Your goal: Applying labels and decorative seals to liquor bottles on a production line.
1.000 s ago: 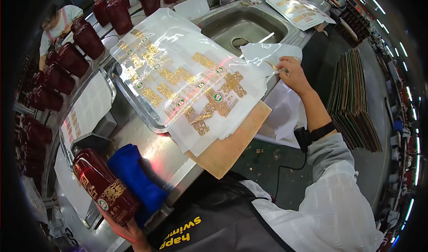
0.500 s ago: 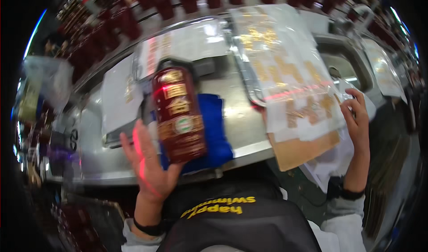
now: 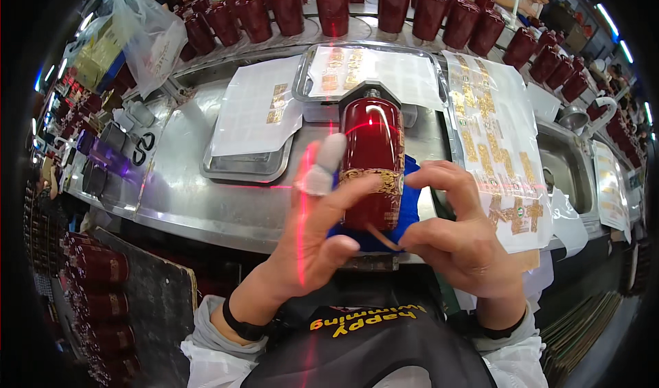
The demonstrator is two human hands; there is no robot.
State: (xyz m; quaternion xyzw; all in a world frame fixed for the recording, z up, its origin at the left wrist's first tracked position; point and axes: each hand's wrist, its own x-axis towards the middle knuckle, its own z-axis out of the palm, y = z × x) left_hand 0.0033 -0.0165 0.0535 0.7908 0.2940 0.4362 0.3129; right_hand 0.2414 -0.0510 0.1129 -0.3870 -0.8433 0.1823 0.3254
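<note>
A glossy dark red bottle (image 3: 371, 141) with a gold ornamental band lies over a blue cloth (image 3: 410, 206), its neck in a dark angular holder (image 3: 371, 86). My left hand (image 3: 305, 233) is at its left side, fingers spread, the index finger laid across the gold band. Whitish covers (image 3: 332, 152) sit on two of its fingertips. On the right, my right hand (image 3: 460, 237) is curled by the bottle's lower end, a thin tan strip (image 3: 382, 238) at its thumb. Its index fingertip is close to the bottle's right edge.
Sheets of gold decals (image 3: 504, 155) lie to the right, beside a sink (image 3: 566, 165). Left of the bottle, a white sheet (image 3: 250, 107) covers a metal tray (image 3: 250, 167). A lidded tray (image 3: 425, 79) stands behind. Several red bottles (image 3: 333, 7) line the far ledge.
My right hand has come from the decal sheets to the bottle. My left hand has moved onto the gold band. The bottle has turned, its large gold lettering no longer facing up. The view has shifted.
</note>
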